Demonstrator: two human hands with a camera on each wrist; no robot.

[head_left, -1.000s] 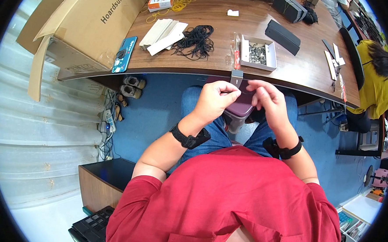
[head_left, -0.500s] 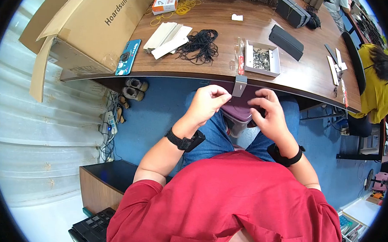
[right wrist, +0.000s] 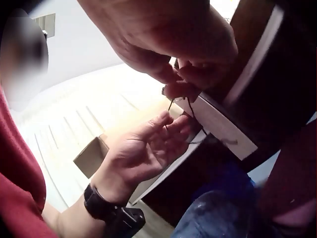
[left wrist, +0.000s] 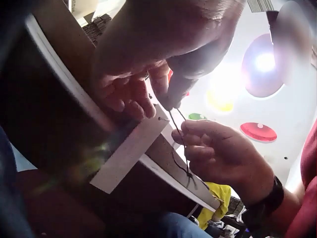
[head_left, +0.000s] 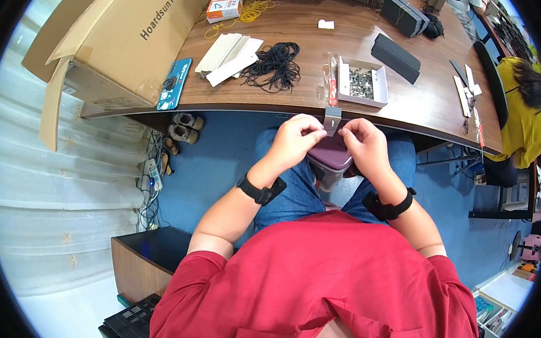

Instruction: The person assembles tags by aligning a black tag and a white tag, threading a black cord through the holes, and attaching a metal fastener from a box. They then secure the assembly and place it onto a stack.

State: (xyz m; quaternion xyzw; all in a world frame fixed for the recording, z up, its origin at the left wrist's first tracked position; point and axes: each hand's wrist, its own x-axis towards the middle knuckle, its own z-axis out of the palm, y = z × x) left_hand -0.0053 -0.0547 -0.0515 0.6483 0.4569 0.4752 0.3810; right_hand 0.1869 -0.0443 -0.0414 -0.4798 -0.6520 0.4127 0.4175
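One thin black cord (left wrist: 189, 174), pinched by left hand (head_left: 291, 144) and right hand (head_left: 368, 151) beside surface's (head_left: 290, 23) near edge; apparently being knotted; steady tension called for.

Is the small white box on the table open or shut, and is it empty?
Open, not empty: no lid covers the white box, and small dark and pale pieces lie inside.

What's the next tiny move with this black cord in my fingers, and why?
I'd ease your right hand slightly away from your left, just enough to straighten the cord. Both hands pinch it, yet part of it bows loosely beside the right fingers, above the knotted-looking end, so slack may be hiding its path.
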